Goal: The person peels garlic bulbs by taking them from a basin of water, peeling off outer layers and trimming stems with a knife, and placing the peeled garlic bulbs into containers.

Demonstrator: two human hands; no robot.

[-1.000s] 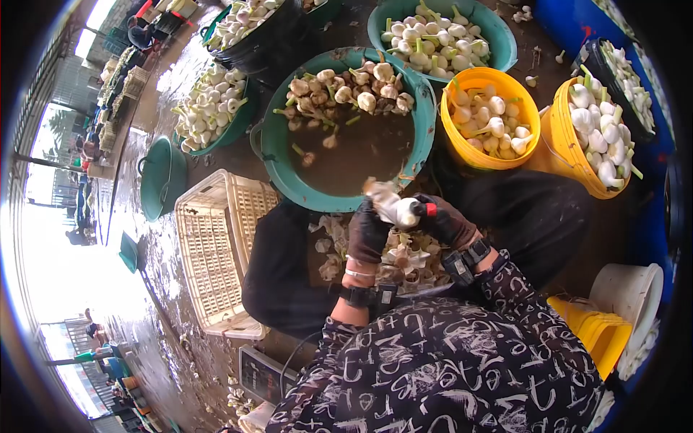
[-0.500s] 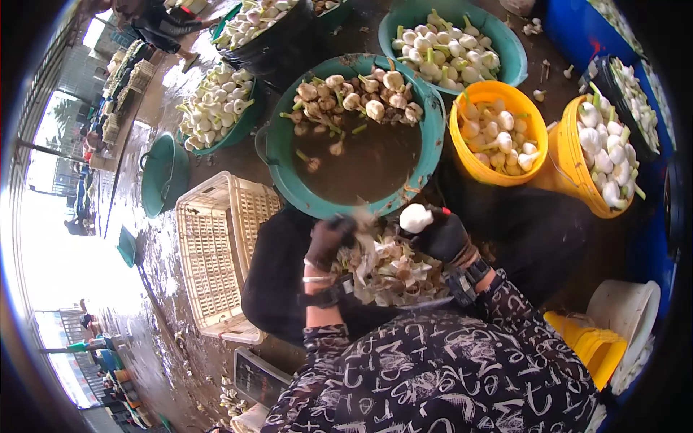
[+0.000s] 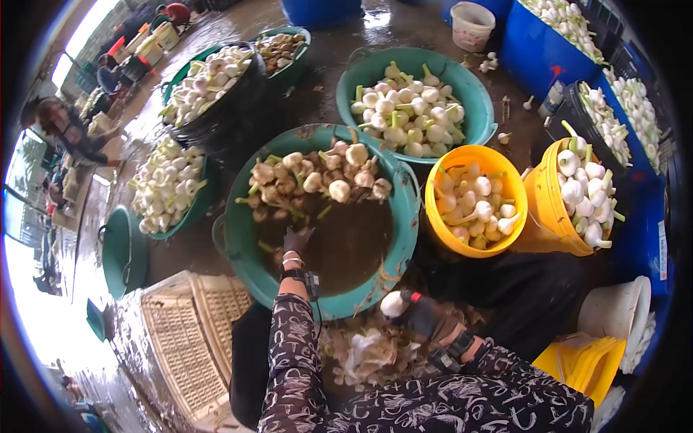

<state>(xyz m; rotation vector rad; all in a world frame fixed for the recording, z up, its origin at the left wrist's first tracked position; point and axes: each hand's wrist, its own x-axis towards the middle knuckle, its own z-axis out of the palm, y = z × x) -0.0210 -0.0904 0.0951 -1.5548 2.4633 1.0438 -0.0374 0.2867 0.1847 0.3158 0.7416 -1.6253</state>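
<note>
Wet floor (image 3: 317, 76), tubbed garlic (image 3: 339, 190), blue bins (image 3: 533, 49)

this looks like a produce-processing shed or yard, handling garlic in bulk. large green tubs (image 3: 404, 220), yellow buckets (image 3: 518, 189) and blue bins (image 3: 538, 47) crowd a wet, shining floor (image 3: 419, 35). unpeeled brown bulbs (image 3: 314, 180) sit near clean white bulbs (image 3: 411, 108) and a heap of papery skins (image 3: 368, 353). a latticed plastic crate (image 3: 180, 325) stands alongside, people (image 3: 72, 133) are dotted among more containers in the background, and glaring daylight floods the left side.
</note>
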